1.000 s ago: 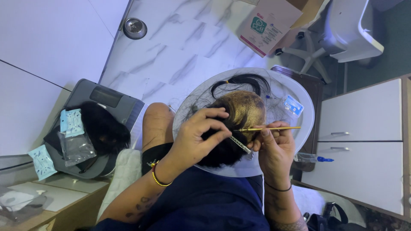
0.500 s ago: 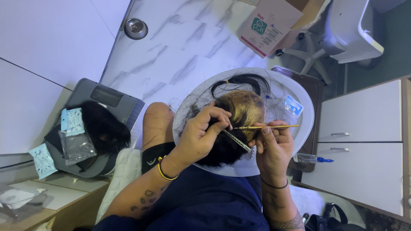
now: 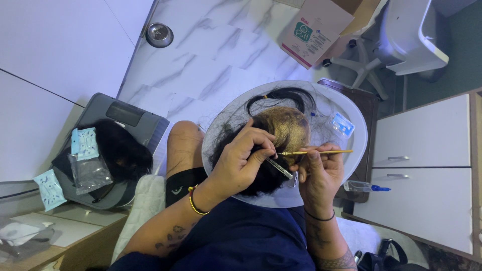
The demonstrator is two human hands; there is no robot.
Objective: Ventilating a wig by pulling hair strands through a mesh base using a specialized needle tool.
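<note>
Far left, wooden table corner: pale blue flat sachets (image 3: 50, 186) and clear wrappers (image 3: 20, 236) lie on a light wooden table (image 3: 70, 236), at its near edge.

Floor, left: a grey flat scale-like platform (image 3: 128, 118) on the white marbled floor (image 3: 211, 55) carries a loose bundle of black hair (image 3: 120, 150), a clear plastic bag (image 3: 90, 173) and another pale blue sachet (image 3: 84, 143).

Centre, on the lap: a round clear plastic tray (image 3: 351, 150) holds a wig of black hair on a tan mesh cap (image 3: 286, 128); the cap lies near the middle of the tray, black strands trailing to its left and far rim.

Left hand (image 3: 241, 160): fingers closed down on the black hair just left of the cap, pinching a strand; a yellow bead bracelet sits at the wrist.

Right hand (image 3: 316, 173): fingers gripping a thin gold-coloured needle-like tool (image 3: 314, 152), held level, its tip touching the cap; a silver metal clip (image 3: 280, 168) sits between the two hands.

Right: white cabinet drawers (image 3: 427, 170), a small blue-capped bottle (image 3: 364, 187) at the tray's right rim.

Step in hand (judgement): knotting hair into the mesh with the tool.

Next move calls for (judgement): a steady tip at one mesh hole, the left hand keeping the strand taut.
</note>
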